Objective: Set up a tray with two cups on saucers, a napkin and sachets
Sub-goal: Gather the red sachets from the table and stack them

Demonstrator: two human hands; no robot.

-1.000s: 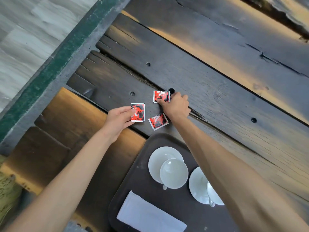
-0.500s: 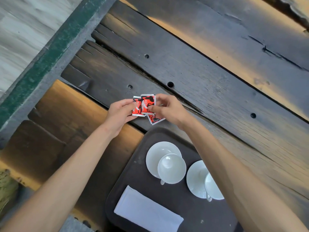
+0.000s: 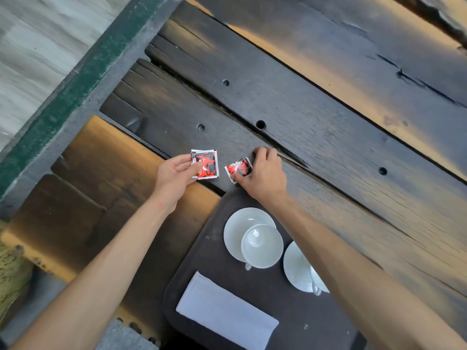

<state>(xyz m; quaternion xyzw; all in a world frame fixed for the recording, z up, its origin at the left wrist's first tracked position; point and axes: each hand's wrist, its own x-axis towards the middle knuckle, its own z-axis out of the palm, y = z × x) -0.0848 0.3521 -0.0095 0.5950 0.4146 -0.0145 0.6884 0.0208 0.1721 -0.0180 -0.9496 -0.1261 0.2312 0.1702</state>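
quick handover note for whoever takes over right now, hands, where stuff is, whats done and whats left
Left hand: pinches two stacked sachets above the wooden table.
Right hand: fingers grip the third sachet on the table, just beyond the tray.
Done: both cups on saucers, near cup and far cup, and the napkin, are on the tray.
Left: put all three sachets on the tray.

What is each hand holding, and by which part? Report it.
The left hand pinches two stacked sachets by their left edge. The right hand grips a third sachet at its right side, on the table.
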